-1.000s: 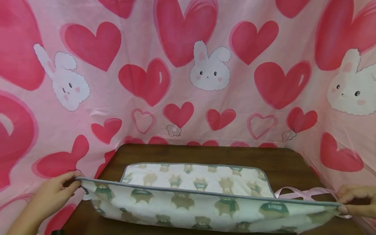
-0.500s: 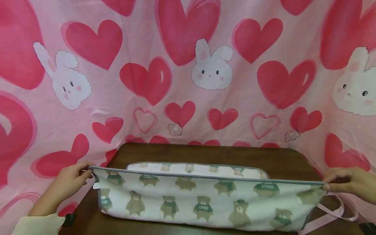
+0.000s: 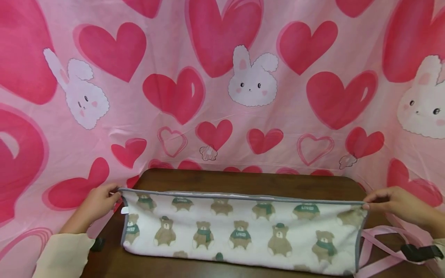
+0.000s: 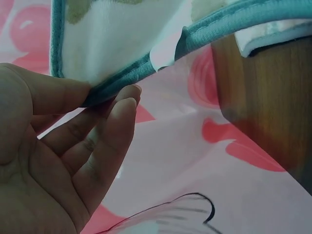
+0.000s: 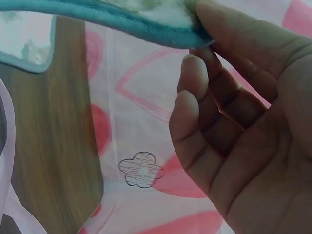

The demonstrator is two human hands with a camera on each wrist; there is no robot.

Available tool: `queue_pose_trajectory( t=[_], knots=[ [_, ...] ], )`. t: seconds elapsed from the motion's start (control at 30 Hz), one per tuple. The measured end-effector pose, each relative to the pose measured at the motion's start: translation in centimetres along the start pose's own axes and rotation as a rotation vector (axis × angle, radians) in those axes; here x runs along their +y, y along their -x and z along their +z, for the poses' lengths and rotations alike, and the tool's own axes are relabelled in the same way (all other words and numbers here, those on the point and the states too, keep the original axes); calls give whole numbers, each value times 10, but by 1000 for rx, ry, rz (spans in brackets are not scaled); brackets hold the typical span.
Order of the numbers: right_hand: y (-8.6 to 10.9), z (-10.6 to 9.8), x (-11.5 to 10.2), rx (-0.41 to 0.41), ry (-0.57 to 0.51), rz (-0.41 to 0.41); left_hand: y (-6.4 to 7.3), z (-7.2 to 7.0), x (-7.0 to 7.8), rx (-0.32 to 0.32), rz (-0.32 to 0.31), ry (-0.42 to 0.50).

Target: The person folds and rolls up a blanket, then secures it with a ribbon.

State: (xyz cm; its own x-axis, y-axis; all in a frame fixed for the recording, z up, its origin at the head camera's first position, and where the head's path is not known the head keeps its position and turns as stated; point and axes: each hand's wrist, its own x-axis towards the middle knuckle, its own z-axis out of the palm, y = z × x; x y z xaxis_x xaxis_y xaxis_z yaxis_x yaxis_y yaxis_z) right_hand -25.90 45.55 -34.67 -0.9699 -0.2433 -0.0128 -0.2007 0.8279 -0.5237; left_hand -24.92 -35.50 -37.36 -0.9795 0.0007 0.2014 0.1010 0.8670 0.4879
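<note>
Both hands on my feed, blanket (image 3: 240,233) strung between them above the tabletop (image 3: 222,180), its lower part hanging toward the near edge. Whether the bottom touches wood, I can't tell.

Left hand (image 3: 99,202): thumb and fingers pinch the upper left corner, near a white tag (image 3: 124,210). Right hand (image 3: 396,202): upper right corner nipped between thumb and fingers, lower fingers curled clear of it.

Risks, my judgement. Both holds take only a sliver of cloth; an uneven tug could slip a corner free and drop that end crumpled. The left corner sits slightly higher in the head view, so the edge could come down skewed.

Pink ribbon (image 3: 379,265) loops below the right wrist, close by its black strap (image 3: 420,253). I can't see where it ends; a snag there might drag the right side askew.

More cloth (image 4: 275,31) lies on the wood beyond, mostly screened from the head camera. A layer misaligned or bunched back there could go unnoticed. Tag could also get trapped under a fold.
</note>
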Motion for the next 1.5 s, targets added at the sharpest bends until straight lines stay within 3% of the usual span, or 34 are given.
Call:
queue_pose_trajectory(
  t=[0.2,0.4,0.7,0.93,1.07,1.33,1.5],
  knots=[
    [-18,6,5,-10,-32,-28,-21,12,-5,-39,-27,31],
    [-43,22,11,-27,-96,34,-37,25,-13,-82,-50,52],
    [-73,49,24,-2,-96,-13,-57,35,-21,-140,-15,71],
    [-91,72,35,2,-230,44,-76,50,-25,-183,-58,98],
    [-100,84,37,5,-290,69,-86,59,-30,-192,-41,108],
    [-110,94,47,18,-231,94,-100,73,-40,-235,-84,154],
    [-118,101,54,22,-133,72,-103,80,-40,-271,-156,149]
  ],
)
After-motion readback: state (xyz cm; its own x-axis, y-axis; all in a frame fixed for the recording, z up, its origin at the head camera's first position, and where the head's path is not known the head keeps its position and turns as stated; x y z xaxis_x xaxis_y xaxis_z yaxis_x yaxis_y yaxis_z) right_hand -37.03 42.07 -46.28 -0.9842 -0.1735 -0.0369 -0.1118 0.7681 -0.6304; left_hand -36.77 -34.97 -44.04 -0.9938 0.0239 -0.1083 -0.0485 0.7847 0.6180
